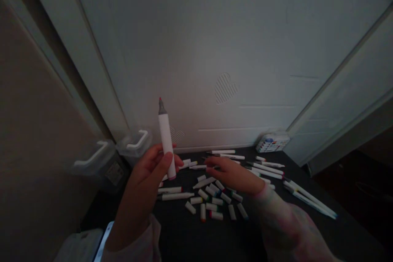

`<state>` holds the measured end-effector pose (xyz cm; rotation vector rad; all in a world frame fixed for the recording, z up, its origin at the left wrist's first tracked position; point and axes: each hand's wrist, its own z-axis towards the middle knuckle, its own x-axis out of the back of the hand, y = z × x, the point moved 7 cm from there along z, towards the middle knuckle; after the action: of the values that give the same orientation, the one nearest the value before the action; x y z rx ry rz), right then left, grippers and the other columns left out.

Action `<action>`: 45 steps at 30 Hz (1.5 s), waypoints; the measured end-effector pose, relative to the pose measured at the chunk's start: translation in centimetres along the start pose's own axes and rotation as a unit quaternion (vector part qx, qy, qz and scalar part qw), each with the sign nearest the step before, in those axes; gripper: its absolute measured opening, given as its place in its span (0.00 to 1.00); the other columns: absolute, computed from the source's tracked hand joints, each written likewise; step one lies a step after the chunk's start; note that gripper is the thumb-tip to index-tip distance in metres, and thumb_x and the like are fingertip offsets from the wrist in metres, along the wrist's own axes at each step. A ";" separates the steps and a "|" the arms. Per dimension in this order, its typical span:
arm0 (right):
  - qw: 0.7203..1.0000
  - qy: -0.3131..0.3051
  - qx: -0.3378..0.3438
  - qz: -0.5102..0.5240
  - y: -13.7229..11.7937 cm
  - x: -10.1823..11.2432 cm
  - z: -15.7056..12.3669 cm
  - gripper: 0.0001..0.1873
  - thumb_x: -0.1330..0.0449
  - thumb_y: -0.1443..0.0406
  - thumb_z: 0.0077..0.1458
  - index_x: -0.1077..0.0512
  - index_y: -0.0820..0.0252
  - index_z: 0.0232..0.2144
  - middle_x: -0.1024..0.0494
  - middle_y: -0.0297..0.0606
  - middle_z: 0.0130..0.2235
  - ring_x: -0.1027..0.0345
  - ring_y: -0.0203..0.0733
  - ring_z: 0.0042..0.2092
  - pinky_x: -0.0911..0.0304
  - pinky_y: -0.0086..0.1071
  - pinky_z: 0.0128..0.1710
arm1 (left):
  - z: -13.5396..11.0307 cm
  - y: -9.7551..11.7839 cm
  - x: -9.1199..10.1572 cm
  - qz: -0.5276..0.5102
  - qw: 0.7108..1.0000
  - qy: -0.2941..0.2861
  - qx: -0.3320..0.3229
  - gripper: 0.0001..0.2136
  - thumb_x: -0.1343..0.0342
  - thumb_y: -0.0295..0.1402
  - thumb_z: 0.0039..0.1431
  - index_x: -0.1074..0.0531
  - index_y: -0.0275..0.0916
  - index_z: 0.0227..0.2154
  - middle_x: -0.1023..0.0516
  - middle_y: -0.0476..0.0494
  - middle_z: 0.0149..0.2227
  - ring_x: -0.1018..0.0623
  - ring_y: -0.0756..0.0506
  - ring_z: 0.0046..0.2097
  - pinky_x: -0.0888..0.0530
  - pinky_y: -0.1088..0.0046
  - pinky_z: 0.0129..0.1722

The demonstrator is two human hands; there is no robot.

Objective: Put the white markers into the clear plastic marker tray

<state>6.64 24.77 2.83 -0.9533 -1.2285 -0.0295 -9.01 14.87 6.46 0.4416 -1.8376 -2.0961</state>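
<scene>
Left hand (pixel 150 176) pinching a marker (pixel 165 129), nib (pixel 160 99) upward, above the desk (pixel 190 239); right hand (pixel 231 174), fingers loosely extended, near the caps (pixel 203 213), palm hidden, contact uncertain. Marker probably light, stiff, smooth; best gripped mid-barrel. Print on the box (pixel 272 142) illegible in dimness.

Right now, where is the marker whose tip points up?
In the head view, the marker is left of centre, held in the left hand, up and left of the loose caps.

Seemingly a home, with a heart-patterned panel (pixel 199 53), dark tabletop (pixel 190 239) and plastic boxes (pixel 113 172).
</scene>
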 end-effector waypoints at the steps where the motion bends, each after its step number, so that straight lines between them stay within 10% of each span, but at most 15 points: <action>1: 0.999 -0.025 -0.001 -0.030 -0.1 -0.3 0.1 0.18 0.51 0.59 0.55 0.31 0.63 0.43 0.26 0.45 0.41 0.33 0.46 0.42 0.41 0.39 0.43 | 0.0 0.1 0.2 -0.008 1.000 0.006 -0.003 0.12 0.49 0.41 0.54 0.34 0.42 0.39 0.29 0.54 0.25 0.32 0.54 0.26 0.35 0.81 0.24; 15: 0.970 -0.026 0.056 0.236 -5.1 1.2 -3.0 0.16 0.50 0.58 0.56 0.32 0.58 0.43 0.28 0.37 0.41 0.36 0.38 0.43 0.41 0.32 0.44 | -0.5 0.2 -3.7 -0.043 0.991 -0.121 0.024 0.13 0.52 0.40 0.56 0.34 0.38 0.40 0.30 0.50 0.25 0.33 0.51 0.27 0.38 0.76 0.28; 25: 0.929 0.165 0.024 0.332 -2.4 3.6 -4.2 0.18 0.49 0.58 0.56 0.35 0.53 0.48 0.29 0.36 0.42 0.36 0.37 0.43 0.42 0.31 0.44 | -1.2 -1.2 -8.1 0.060 0.978 -0.191 0.054 0.13 0.55 0.43 0.57 0.34 0.40 0.36 0.39 0.54 0.24 0.39 0.52 0.27 0.42 0.77 0.27; 35: 0.863 0.124 0.030 0.489 -1.6 3.7 -4.6 0.12 0.46 0.58 0.54 0.30 0.59 0.36 0.32 0.32 0.28 0.40 0.30 0.31 0.43 0.24 0.32 | -2.8 -1.9 -11.8 0.006 0.974 -0.191 0.121 0.21 0.53 0.51 0.52 0.34 0.38 0.38 0.46 0.55 0.19 0.45 0.54 0.22 0.47 0.78 0.20; 40: 0.882 0.119 0.042 0.454 -1.9 4.3 -4.6 0.12 0.47 0.58 0.54 0.30 0.62 0.33 0.32 0.32 0.27 0.40 0.31 0.30 0.43 0.25 0.30 | -3.3 -2.1 -12.1 -0.059 0.959 -0.206 0.187 0.21 0.50 0.52 0.49 0.35 0.38 0.36 0.50 0.58 0.17 0.50 0.57 0.19 0.54 0.80 0.18; 45: 0.961 0.147 0.054 0.229 -0.8 7.7 -5.4 0.13 0.48 0.60 0.55 0.28 0.61 0.36 0.26 0.36 0.34 0.35 0.35 0.36 0.41 0.28 0.37 | -2.4 -2.8 -10.4 -0.138 0.955 -0.152 0.214 0.20 0.44 0.52 0.44 0.34 0.38 0.26 0.47 0.57 0.16 0.48 0.57 0.18 0.50 0.82 0.17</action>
<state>13.48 24.41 9.37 -1.0752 -0.7101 0.2529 1.28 17.56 3.58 0.5248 -2.5636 -2.0136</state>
